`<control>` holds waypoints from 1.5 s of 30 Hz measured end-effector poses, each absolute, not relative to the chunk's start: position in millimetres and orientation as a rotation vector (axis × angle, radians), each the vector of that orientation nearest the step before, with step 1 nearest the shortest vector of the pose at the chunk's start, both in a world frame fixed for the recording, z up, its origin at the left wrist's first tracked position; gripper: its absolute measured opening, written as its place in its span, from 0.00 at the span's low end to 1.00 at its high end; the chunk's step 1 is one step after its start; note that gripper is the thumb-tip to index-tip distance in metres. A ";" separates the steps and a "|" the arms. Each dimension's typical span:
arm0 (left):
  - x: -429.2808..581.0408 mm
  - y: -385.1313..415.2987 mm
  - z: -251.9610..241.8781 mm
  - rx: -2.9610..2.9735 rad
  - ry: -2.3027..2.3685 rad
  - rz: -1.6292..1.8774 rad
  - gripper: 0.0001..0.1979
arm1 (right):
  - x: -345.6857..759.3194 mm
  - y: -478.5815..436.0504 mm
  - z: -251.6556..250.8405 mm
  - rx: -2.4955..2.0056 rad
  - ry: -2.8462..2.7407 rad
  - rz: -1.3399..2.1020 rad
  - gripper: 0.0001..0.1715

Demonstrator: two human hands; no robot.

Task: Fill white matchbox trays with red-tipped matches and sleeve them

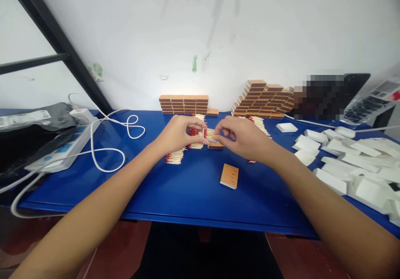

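Observation:
A small white matchbox tray [210, 135] filled with red-tipped matches is between my hands over the middle of the table. My left hand [183, 131] is closed on its left end, thumb in front and fingers behind. At the right end, my right hand [239, 135] has thumb and forefinger pinched on the tray's edge, its other fingers curled. Below the tray lies a brown-sided matchbox [215, 145]. Piles of loose matches [175, 157] spread beside and beneath my left hand. More matches [260, 125] lie behind my right hand. Nearer me rests a single matchbox [229, 176], label up.
Stacked matchboxes [183, 104] stand against the wall, with a larger leaning stack [264, 100] to the right. White empty trays [350, 162] heap up at right. A power strip [67, 145], white cables [108, 150] and a black plastic bag [34, 129] occupy the left.

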State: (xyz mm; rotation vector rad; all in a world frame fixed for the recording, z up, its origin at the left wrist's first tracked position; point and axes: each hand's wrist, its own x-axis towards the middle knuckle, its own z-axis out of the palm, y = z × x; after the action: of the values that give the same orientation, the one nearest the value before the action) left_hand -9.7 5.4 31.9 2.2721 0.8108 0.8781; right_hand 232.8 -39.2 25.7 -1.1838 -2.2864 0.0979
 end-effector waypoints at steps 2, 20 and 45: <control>-9.9 5.0 32.5 2.273 0.810 0.880 0.18 | 232.0 -39.5 27.0 -1.187 -2.268 0.104 0.05; -20.6 20.3 32.5 2.320 1.046 0.989 0.15 | 192.2 -48.0 -2.8 -1.218 -2.419 0.246 0.04; -19.6 22.2 29.1 2.398 0.997 0.983 0.15 | 189.9 -58.2 13.5 -1.292 -2.460 0.351 0.05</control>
State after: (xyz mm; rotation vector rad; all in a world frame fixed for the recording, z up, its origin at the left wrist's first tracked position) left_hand -19.6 22.2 29.1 2.3978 0.9974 0.9825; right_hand 189.9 -58.2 13.5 -1.2923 -2.4598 0.3511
